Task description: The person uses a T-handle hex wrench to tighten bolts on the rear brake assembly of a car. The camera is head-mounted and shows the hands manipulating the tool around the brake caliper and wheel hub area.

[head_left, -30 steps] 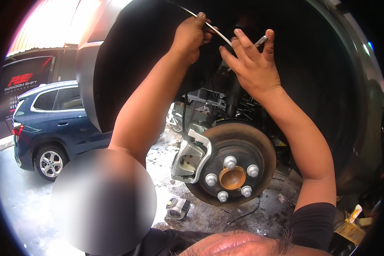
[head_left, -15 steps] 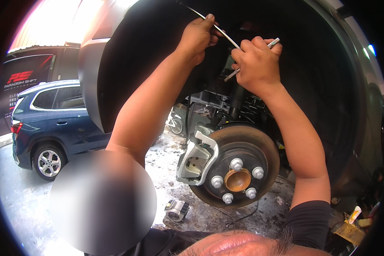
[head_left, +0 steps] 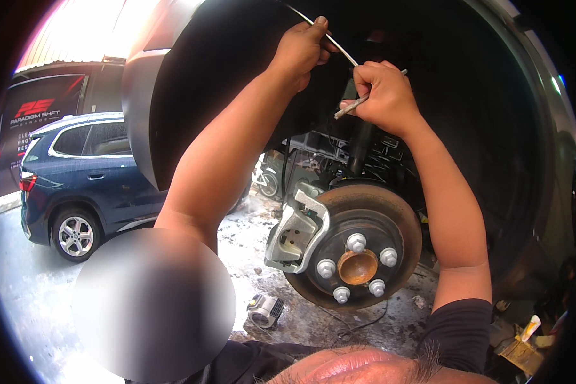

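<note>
Both hands are raised inside the dark wheel arch of a car. My left hand is closed around a thin metal rod, thumb on top; the rod's far end fades into the dark at the upper edge. To the right, my right hand grips a scuffed crossbar where the rod meets it, so the two look like one T-handle tool. The join is hidden by my fingers. Below the hands sit a rusty-edged brake disc with several bolts and a silver brake caliper at its left.
The black arch liner curves around my hands. A silver and black part lies on the wet, stained floor. A yellow-brown box stands at lower right. At left is a parked blue car; a small white bicycle stands behind.
My right hand has shifted its grip and turned the crossbar: its upper end shows less, and my thumb now lies along the lower end. My left hand keeps its hold on the rod.
</note>
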`<state>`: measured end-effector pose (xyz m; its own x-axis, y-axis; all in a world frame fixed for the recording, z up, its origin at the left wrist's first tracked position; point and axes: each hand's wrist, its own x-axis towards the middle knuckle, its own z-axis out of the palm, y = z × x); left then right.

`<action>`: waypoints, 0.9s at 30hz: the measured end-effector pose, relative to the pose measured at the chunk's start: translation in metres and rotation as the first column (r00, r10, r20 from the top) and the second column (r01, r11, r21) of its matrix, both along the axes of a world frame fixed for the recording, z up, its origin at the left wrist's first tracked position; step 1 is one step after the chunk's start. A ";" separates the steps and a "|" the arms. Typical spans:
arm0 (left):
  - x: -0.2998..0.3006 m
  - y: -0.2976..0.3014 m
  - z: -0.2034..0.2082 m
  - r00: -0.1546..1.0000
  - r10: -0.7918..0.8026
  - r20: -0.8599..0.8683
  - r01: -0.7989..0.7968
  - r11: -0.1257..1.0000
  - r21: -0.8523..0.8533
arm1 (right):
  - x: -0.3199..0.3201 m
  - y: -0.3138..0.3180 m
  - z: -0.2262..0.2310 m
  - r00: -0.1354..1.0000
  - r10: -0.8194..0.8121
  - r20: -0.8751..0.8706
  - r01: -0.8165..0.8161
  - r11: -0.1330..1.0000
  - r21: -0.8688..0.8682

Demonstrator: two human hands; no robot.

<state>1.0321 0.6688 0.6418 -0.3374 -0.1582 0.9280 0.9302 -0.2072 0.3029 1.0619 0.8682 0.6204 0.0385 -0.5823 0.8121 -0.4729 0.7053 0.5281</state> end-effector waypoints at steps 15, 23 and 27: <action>-0.008 -0.005 0.008 1.000 -0.006 -0.011 0.005 1.000 -0.017 | -0.022 -0.006 -0.005 0.942 0.166 -0.293 -0.185 0.982 -0.039; -0.006 -0.004 0.011 1.000 0.011 0.011 -0.011 1.000 0.002 | -0.025 -0.009 -0.002 0.767 0.617 0.177 -0.596 0.787 -0.161; -0.013 -0.002 0.002 0.996 -0.090 0.022 0.090 0.996 -0.001 | -0.038 -0.001 0.000 0.806 0.588 0.067 -0.585 0.809 -0.063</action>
